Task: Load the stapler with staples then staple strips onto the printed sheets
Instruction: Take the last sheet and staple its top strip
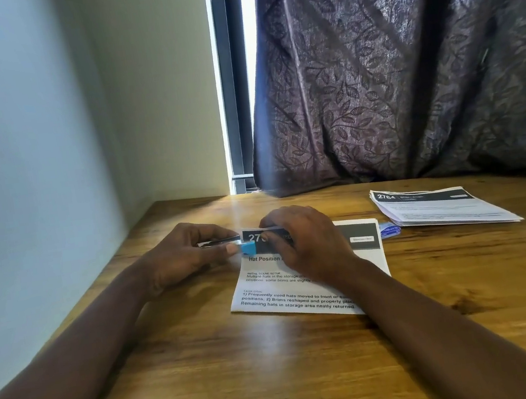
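A printed sheet (303, 289) headed "Hat Position" lies on the wooden table in front of me. My left hand (182, 256) grips a small blue stapler (248, 248) whose jaw sits at the sheet's top left corner. My right hand (300, 238) pinches the strip (255, 237) and the sheet's top edge next to the stapler. Most of the stapler is hidden inside my left hand.
A stack of printed sheets (440, 207) lies at the back right of the wooden table (276, 365). A small blue staple box (390, 231) sits between the stack and the sheet. A wall stands on the left, a dark curtain (404, 63) behind.
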`<state>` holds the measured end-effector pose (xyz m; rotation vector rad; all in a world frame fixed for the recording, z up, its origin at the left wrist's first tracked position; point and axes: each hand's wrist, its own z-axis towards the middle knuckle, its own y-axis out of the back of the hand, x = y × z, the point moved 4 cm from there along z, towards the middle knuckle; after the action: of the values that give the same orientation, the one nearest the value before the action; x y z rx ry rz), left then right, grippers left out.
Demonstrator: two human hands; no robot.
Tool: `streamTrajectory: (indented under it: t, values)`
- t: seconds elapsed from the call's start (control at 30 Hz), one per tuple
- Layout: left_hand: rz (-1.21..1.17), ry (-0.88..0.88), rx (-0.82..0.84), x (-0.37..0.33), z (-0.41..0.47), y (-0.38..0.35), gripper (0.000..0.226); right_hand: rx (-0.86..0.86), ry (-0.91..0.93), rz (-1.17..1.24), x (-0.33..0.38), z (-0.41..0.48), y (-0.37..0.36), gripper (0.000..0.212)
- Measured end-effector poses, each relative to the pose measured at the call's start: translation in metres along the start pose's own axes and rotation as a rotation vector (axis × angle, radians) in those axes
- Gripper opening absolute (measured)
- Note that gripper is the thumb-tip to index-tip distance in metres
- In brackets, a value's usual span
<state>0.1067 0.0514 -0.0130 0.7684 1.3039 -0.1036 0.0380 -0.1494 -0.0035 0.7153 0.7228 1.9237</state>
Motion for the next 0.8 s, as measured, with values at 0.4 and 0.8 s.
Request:
streamTrajectory:
  t: [0.4,0.8]
  values:
    - [0.031,-0.063,-0.061,0.000,0.004,-0.005,0.013,0.044,-0.006,-0.012,0.003,-0.001,-0.002,0.016]
    - [0.298,-0.132,-0.111,0.002,0.010,-0.007,0.021,0.087,-0.026,-0.017,0.003,0.000,-0.006,0.019]
